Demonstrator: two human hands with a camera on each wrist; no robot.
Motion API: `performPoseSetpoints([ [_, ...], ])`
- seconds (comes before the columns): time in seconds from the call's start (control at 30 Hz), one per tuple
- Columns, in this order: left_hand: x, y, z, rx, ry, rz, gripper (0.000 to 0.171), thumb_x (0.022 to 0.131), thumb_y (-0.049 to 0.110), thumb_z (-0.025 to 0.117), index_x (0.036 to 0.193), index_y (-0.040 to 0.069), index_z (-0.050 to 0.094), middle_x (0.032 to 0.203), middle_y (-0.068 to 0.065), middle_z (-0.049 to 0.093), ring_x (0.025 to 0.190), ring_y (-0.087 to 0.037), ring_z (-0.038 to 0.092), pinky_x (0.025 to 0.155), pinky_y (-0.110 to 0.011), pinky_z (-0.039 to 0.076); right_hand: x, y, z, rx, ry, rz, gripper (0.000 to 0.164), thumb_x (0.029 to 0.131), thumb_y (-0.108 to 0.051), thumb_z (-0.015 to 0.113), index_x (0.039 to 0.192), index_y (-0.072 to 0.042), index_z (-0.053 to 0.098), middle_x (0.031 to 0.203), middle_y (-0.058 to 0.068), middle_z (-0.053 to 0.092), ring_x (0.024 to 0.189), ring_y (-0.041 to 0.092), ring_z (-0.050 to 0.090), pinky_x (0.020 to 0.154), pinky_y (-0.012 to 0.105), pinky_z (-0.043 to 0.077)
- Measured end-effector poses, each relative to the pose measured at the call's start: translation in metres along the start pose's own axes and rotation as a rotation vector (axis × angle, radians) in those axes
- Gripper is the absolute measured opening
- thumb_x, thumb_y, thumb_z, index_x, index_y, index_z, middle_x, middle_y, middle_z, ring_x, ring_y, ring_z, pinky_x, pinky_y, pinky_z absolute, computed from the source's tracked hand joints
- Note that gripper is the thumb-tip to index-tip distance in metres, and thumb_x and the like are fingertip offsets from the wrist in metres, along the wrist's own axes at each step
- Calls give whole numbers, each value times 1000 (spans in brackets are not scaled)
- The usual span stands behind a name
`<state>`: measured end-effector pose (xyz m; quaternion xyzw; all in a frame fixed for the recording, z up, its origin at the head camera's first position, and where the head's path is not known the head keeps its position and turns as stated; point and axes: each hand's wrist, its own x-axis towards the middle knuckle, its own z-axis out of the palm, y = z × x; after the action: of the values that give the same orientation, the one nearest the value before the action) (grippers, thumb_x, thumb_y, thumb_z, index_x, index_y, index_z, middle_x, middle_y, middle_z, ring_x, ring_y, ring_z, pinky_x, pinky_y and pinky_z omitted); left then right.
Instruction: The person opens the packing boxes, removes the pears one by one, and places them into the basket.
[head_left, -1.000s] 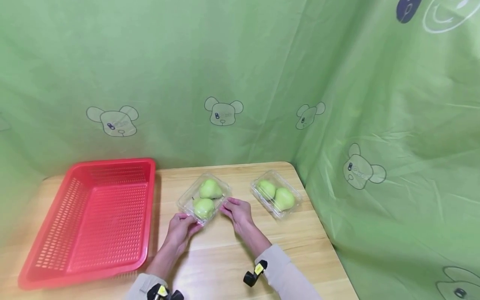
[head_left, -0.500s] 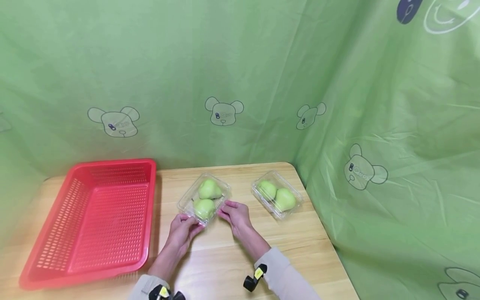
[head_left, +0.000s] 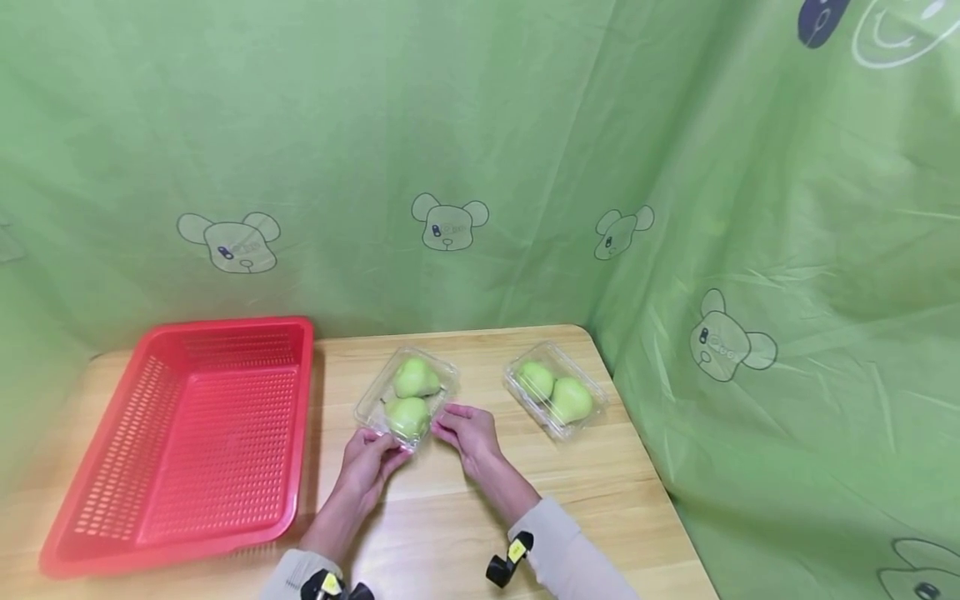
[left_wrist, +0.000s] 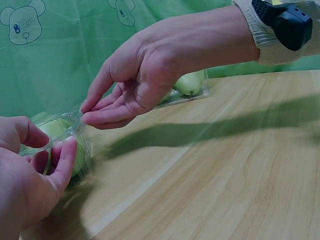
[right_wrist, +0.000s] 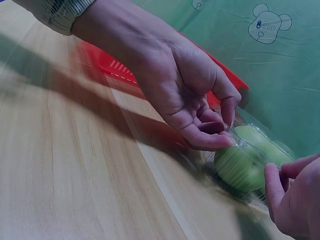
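Observation:
A clear plastic clamshell box (head_left: 378,392) with two green pears, one pear (head_left: 416,377) behind the other pear (head_left: 408,417), lies on the wooden table between my hands. My left hand (head_left: 365,467) pinches its front edge near the close corner, thumb on top and fingers below in the left wrist view. On the right side, my right hand (head_left: 468,433) pinches the rim between thumb and fingers; in the right wrist view this hand (right_wrist: 300,195) is partly cut off by the frame. The lid looks down over the pears; whether it is latched I cannot tell.
A second clear clamshell box (head_left: 551,354) with two pears stands to the right on the table (head_left: 450,517). At the left is a large red plastic basket (head_left: 296,467) with perforated walls. A green curtain (head_left: 337,167) hangs behind and along the right side.
My right hand has slid slightly left and toward me along the box's right edge, closer to my left hand. My left hand keeps its place; the box barely shifts.

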<state>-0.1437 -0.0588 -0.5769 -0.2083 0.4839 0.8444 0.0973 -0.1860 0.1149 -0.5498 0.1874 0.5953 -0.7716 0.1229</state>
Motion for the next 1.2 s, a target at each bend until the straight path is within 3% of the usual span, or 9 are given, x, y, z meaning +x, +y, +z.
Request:
performPoseSetpoints([
  [0.2, -1, -1, 0, -8, 9, 1, 24, 93, -9, 55, 100, 4, 36, 118, -17, 52, 91, -19, 68, 88, -30, 66, -1, 0, 0, -22, -19, 10, 37, 91, 10, 67, 127, 15, 60, 117, 31, 70, 84, 20, 77, 87, 30, 66],
  [0.67, -3, -3, 4, -48, 30, 15, 23, 95, -9, 55, 100, 3, 36, 122, -19, 54, 88, -18, 73, 89, -31, 66, -3, 3, 0, -111, -134, -21, 40, 90, 7, 71, 127, 18, 59, 101, 20, 76, 75, 13, 75, 84, 29, 67],
  [1.2, -9, 2, 9, -60, 67, -2, 22, 95, -8, 57, 101, 2, 39, 104, -14, 60, 81, -17, 73, 85, -30, 67, -4, -1, 5, -239, -170, -28, 34, 93, 7, 65, 126, 16, 61, 94, 16, 75, 73, 11, 71, 74, 22, 66],
])
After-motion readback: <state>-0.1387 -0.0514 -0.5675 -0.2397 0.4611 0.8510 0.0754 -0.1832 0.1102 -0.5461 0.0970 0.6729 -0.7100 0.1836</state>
